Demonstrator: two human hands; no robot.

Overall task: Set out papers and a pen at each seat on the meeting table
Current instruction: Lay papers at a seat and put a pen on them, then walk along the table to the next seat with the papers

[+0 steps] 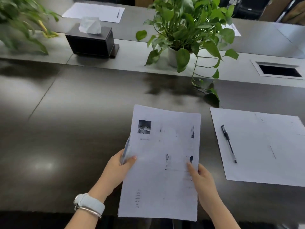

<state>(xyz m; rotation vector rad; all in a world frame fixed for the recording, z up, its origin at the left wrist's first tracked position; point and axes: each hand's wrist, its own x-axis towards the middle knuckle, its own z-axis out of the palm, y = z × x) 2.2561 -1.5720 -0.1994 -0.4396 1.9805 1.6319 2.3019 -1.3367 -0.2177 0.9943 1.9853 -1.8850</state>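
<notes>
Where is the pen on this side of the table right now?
In the head view, the pen lies at right on the papers already set out, beside the stack held in both hands.

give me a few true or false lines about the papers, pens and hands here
1. Both hands hold the printed sheets: left hand, right hand. True.
2. The papers on the right have no pen. False: a pen lies on them.
3. The tissue box sits left of the potted plant. True.
4. The far-side papers lack a pen. False: a pen lies on them.
</notes>
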